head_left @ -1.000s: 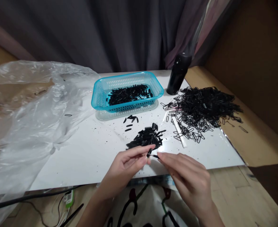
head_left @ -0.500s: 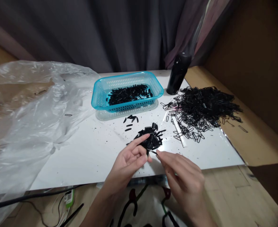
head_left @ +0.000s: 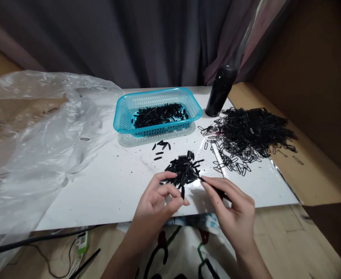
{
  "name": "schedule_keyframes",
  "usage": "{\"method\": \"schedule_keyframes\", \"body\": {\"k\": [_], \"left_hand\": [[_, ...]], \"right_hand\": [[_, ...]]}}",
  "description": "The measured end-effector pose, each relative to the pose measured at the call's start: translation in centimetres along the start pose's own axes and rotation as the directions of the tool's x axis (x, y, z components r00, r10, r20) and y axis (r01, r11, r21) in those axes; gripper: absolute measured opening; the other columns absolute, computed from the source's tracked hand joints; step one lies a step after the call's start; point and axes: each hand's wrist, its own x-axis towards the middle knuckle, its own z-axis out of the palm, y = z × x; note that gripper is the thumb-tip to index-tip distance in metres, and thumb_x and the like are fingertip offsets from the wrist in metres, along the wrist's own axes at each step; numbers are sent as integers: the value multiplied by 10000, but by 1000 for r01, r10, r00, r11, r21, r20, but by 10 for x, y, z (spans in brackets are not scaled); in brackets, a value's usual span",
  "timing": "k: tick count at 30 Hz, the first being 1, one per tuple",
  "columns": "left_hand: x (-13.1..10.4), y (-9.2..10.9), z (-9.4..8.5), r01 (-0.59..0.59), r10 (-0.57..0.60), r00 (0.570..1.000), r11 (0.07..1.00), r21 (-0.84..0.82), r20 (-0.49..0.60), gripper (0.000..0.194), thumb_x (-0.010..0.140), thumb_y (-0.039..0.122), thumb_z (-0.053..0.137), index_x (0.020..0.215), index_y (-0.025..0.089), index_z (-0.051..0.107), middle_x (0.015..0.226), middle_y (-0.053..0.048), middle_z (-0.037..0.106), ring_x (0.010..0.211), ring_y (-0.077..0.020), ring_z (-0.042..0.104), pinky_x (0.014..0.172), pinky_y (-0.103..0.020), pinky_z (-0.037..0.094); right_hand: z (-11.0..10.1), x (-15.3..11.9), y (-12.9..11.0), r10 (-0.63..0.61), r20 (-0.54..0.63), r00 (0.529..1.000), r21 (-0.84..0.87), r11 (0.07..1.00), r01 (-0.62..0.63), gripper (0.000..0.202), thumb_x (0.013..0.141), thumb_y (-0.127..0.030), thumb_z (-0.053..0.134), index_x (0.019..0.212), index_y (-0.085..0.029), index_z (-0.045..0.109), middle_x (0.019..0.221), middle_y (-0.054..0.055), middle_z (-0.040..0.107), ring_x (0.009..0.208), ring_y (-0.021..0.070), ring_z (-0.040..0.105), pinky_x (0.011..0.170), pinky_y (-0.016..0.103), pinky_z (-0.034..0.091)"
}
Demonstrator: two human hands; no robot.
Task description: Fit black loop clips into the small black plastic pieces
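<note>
My left hand [head_left: 158,199] pinches a small black strip [head_left: 183,192] upright between thumb and a fingertip, its index finger stretched out above. In my right hand [head_left: 234,201] is a slim black pen-like tool [head_left: 220,192], its tip pointing left; its exact kind is hidden by the fingers. The tool's tip is a little apart from the strip. Just beyond both hands lies a heap of short black strips [head_left: 184,166] on the white board. A few more loose strips [head_left: 158,153] lie behind that heap, in front of the basket.
A blue plastic basket [head_left: 119,124] holding many black strips stands on a pale tray [head_left: 129,142]. To the right are a tangled pile of thin black loops [head_left: 251,131] and a dark upright bag [head_left: 221,91]. Clear plastic sheeting [head_left: 80,108] covers the left side.
My right hand has moved slightly up and right, taking the tool's tip away from the strip in my left hand. The left hand has dropped slightly, its strip showing more.
</note>
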Motion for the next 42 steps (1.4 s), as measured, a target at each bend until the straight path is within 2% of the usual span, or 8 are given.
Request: {"method": "schedule_keyframes", "body": {"k": [5,11,16,25,28,32,37,42], "left_hand": [[3,0,-3,9,-8,999,1000,-7,50,343,773,274,800,949,238,508,717,81,584,747,-142,674,715,-248,444],[5,-5,-13,56,-41,974,997,-58,223,359,802,369,817,935,233,512,783,62,601,743,-120,632,699,-235,444],[5,-2,-9,98,-74,967,991,-87,243,351,785,340,836,878,218,521,779,60,578,721,-106,606,694,-229,457],[11,-6,-15,150,-133,920,989,-18,368,308,840,304,778,851,218,483,779,48,578,715,-106,575,743,-253,457],[10,-6,-16,123,-126,919,992,33,373,308,863,264,743,835,222,439,795,46,544,745,-117,560,735,-254,431],[6,-5,-16,-16,-27,914,995,103,404,304,909,179,658,816,228,373,825,46,496,764,-117,490,733,-248,400],[8,-2,-15,-228,105,880,949,219,463,295,942,107,548,790,232,328,787,54,451,678,-110,370,642,-232,340],[13,-4,-17,-418,221,830,854,309,512,309,955,109,518,775,237,302,791,35,478,706,-129,398,648,-257,345]], "right_hand": [[0,-5,-10,17,169,985,77,997,-30,263,953,-210,627,1209,-250,671,889,19,685,756,144,682,591,227,562],[-9,-7,3,-381,252,889,-53,912,406,459,955,-82,576,1388,-233,602,846,19,676,686,129,644,588,254,523],[-13,2,1,-484,335,808,-116,830,546,346,966,-88,578,1300,-147,648,773,20,725,607,127,642,580,272,528],[-13,8,-4,-561,383,734,-141,750,647,232,995,-94,528,1160,-119,690,686,-8,717,499,105,570,451,280,410],[-10,5,-2,-541,361,760,-89,791,605,207,986,-86,557,1154,-110,676,690,-7,717,515,99,587,476,265,424],[-5,-4,0,-466,247,850,49,882,469,217,939,-64,623,1143,-107,684,726,11,720,600,108,634,552,252,476],[1,-12,-9,-300,164,940,60,954,294,165,902,-45,655,1035,-116,721,758,44,721,635,116,655,576,243,500],[9,-17,-14,-170,90,981,90,983,162,166,892,-55,663,997,-171,721,732,-1,676,607,96,620,559,215,494]]}}
